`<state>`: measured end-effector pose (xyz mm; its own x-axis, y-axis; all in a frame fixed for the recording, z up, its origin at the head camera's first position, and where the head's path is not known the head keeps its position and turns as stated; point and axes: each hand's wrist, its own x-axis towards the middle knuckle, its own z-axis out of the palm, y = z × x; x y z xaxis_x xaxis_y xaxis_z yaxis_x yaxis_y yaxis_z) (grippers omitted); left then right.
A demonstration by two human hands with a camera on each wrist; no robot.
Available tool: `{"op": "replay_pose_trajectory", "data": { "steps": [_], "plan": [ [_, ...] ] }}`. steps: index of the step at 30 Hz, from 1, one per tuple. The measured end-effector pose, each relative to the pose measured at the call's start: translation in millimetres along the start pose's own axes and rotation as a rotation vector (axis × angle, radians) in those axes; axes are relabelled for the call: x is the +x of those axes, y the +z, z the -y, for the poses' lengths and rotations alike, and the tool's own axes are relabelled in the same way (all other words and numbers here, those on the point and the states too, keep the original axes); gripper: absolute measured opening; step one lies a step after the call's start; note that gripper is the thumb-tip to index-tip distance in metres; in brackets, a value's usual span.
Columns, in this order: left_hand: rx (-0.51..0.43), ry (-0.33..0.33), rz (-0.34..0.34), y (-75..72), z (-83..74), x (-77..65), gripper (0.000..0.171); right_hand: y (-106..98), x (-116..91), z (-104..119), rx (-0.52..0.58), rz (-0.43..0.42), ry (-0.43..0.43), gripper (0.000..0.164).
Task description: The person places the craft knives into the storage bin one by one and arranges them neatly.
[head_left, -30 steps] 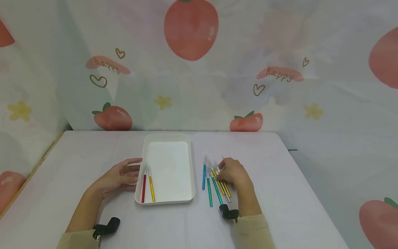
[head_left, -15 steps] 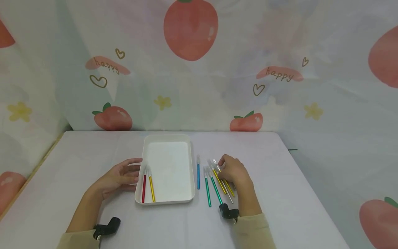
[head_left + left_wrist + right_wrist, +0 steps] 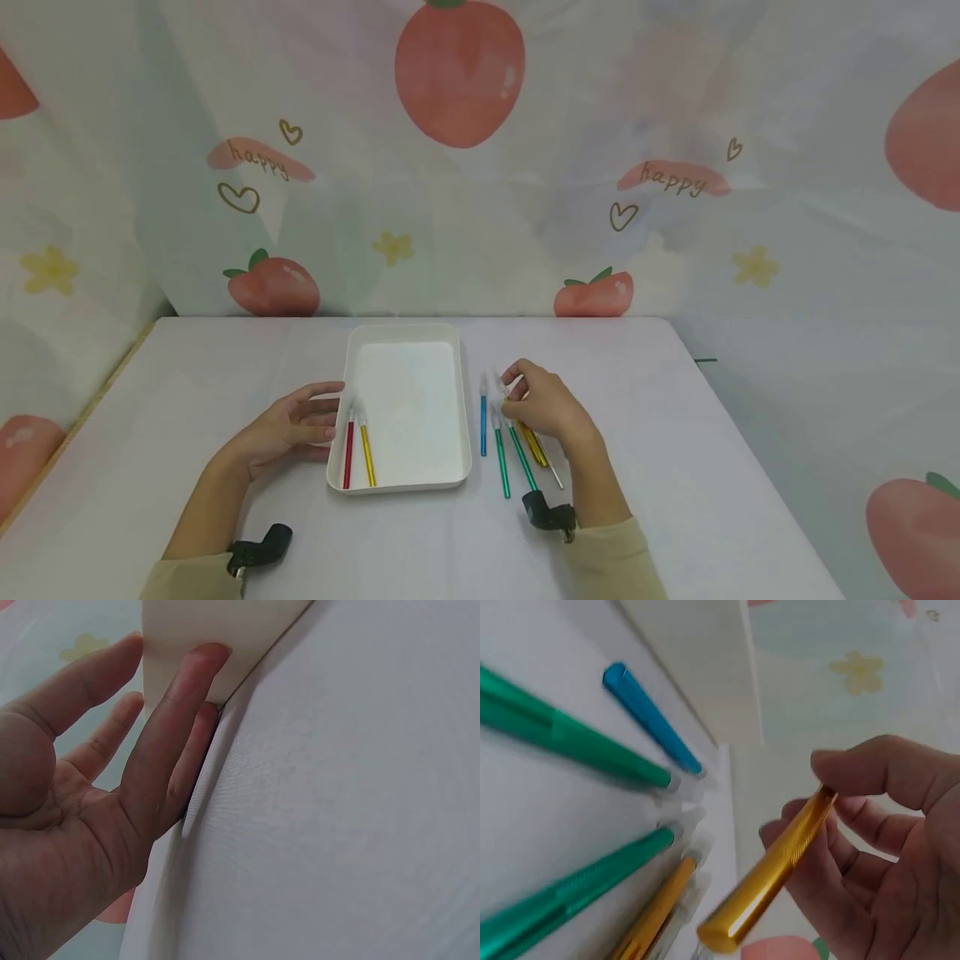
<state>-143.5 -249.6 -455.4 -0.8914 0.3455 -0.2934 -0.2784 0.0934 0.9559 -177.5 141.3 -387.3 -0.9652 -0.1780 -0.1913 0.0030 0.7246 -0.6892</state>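
My right hand (image 3: 551, 406) pinches a gold craft knife (image 3: 772, 881) between thumb and fingers, raised over the loose knives beside the tray. Its knurled handle points back toward the wrist. Below it on the table lie a blue craft knife (image 3: 483, 425), two green craft knives (image 3: 570, 896), another gold one (image 3: 656, 911) and a silver one (image 3: 553, 471), with clear caps. Fingertips of my left hand (image 3: 288, 427) touch the left outer wall of the white tray (image 3: 412, 417), fingers extended. Inside the tray, a red craft knife (image 3: 348, 454) and a yellow craft knife (image 3: 367, 454) lie along the left side.
A white cloth covers the table (image 3: 660, 500). Behind it hangs a backdrop (image 3: 480, 217) printed with fruit, hearts and flowers. Black wrist mounts (image 3: 258, 548) show at both sleeves.
My right hand has moved left and lifted a gold craft knife off the group. The blue knife and a green one have shifted slightly left. My left hand and the tray hold still.
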Motion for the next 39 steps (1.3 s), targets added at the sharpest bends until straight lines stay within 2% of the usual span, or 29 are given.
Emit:
{"op": "replay_pose_trajectory", "data": {
  "steps": [4, 9, 17, 21, 39],
  "plan": [
    [0.011, -0.004, -0.01, 0.2, 0.9, -0.8, 0.082, 7, -1, 7, 0.132, 0.051, -0.061, 0.04],
    [0.013, -0.002, -0.011, 0.4, 0.8, 0.1, 0.081, 16, -3, 18, 0.25, 0.072, -0.077, 0.049],
    [0.008, -0.003, -0.009, -0.1, 2.1, -0.3, 0.081, 27, -1, 25, 0.262, 0.129, -0.14, 0.046],
    [0.003, 0.005, 0.002, -0.2, 2.0, 1.7, 0.081, 30, 0, 28, 0.261, 0.124, -0.148, 0.045],
    [-0.015, 0.003, 0.009, -1.1, 1.6, 2.7, 0.079, 56, 11, 45, 0.339, 0.217, -0.168, 0.05]
  ]
}}
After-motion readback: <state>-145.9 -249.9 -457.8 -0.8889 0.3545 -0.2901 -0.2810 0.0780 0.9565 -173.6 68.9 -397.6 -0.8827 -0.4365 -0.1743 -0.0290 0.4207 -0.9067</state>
